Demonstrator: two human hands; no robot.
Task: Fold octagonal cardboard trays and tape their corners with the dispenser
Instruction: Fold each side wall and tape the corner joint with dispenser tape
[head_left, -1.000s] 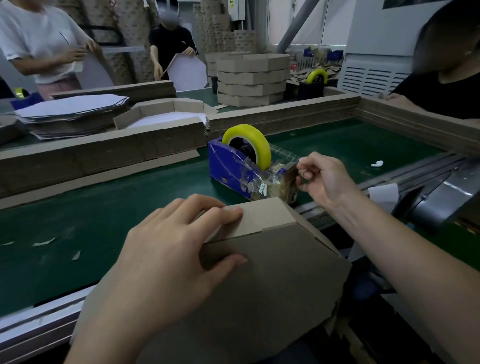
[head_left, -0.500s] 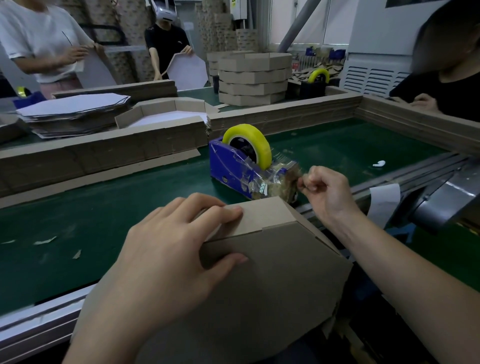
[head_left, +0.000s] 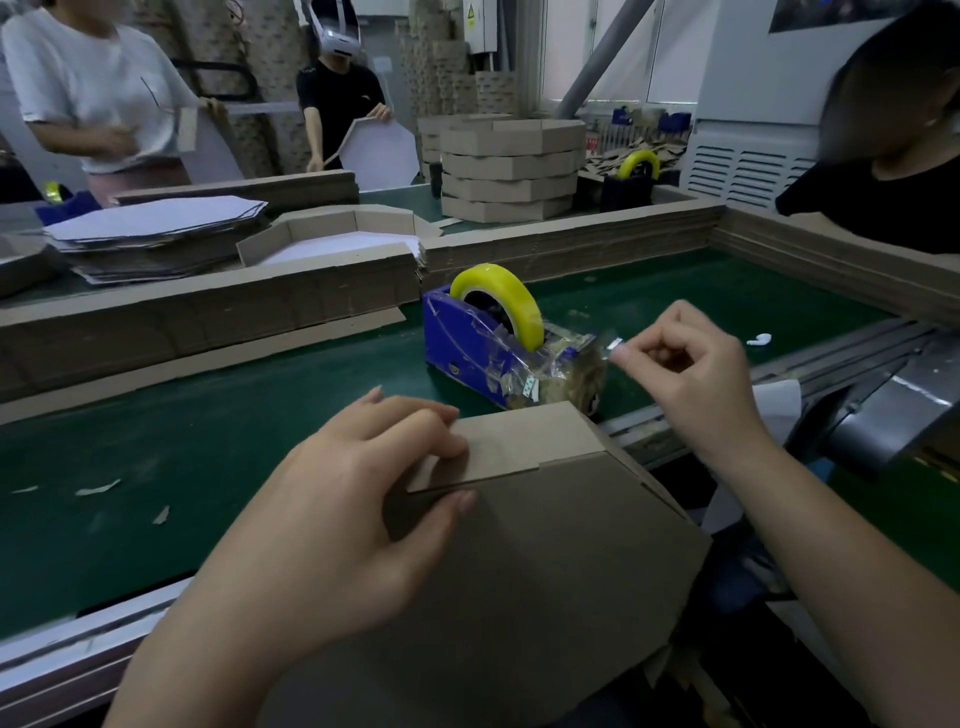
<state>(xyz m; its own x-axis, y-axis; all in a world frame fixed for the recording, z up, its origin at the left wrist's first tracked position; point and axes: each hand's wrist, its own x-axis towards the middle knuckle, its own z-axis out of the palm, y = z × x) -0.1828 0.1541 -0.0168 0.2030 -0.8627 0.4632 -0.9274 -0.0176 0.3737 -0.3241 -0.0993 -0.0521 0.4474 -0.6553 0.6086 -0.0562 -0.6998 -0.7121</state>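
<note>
Left hand (head_left: 343, 509): gripped the cardboard tray (head_left: 545, 545) at its corner flap, likely to steady it for taping.
Right hand (head_left: 685, 384): at two o'clock, pinched a tape strip (head_left: 609, 347) beside the tape dispenser (head_left: 467, 348).

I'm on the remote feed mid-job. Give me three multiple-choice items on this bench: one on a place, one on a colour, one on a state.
1. Where does the tape dispenser stand?
A) on the green belt, beyond the tray
B) on top of a stack of boxes
C) in the person's lap

2. What colour is its tape roll?
A) red
B) white
C) yellow

3. What is the right hand doing?
A) lying flat on the tray
B) pinching a strip of clear tape
C) hanging empty

Answers:
1 A: its blue base sits on the belt past the tray that the left hand holds.
2 C: the roll is plainly yellow.
3 B: thumb and fingers close on the tape near the dispenser's front.
</note>
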